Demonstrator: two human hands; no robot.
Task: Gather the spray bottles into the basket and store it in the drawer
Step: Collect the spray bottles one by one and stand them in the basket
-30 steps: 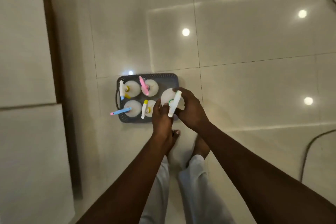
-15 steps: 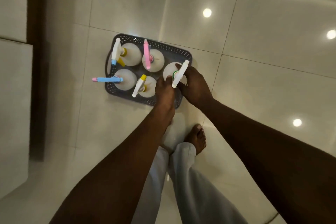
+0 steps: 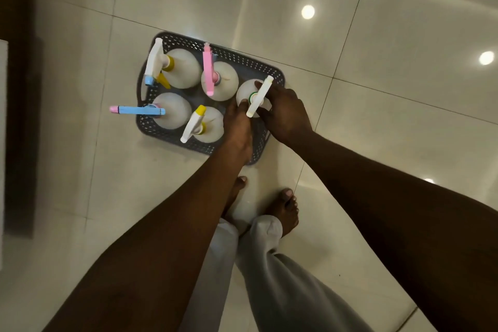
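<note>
Five spray bottles stand upright in your dark grey perforated basket [image 3: 242,60], which sits on the glossy tiled floor [image 3: 377,143] just ahead of your bare feet [image 3: 287,210].

From the head view, the far row holds three. At the left is a bottle with a white trigger and yellow collar [image 3: 186,69]. In the middle is the pink-trigger bottle [image 3: 225,81]. At the right end is the green-collared bottle [image 3: 246,90], whose white trigger points back toward you. The near row holds two, the blue-trigger bottle [image 3: 173,112] with its pink tip poking out over the basket's left side, and beside it the yellow-tipped bottle [image 3: 213,124].

Both of your hands are on the green-collared bottle, inside the basket's right end. Your left hand [image 3: 238,127] grasps its near side, fingertips up by the neck. Your right hand [image 3: 283,110] is curled round its right side, thumb lying over the shoulder. Whether the bottle's base touches the basket floor you cannot tell from here.

Your pale trousers [image 3: 283,291] fill the lower middle. A dark wooden strip [image 3: 18,116] runs along the left edge.
</note>
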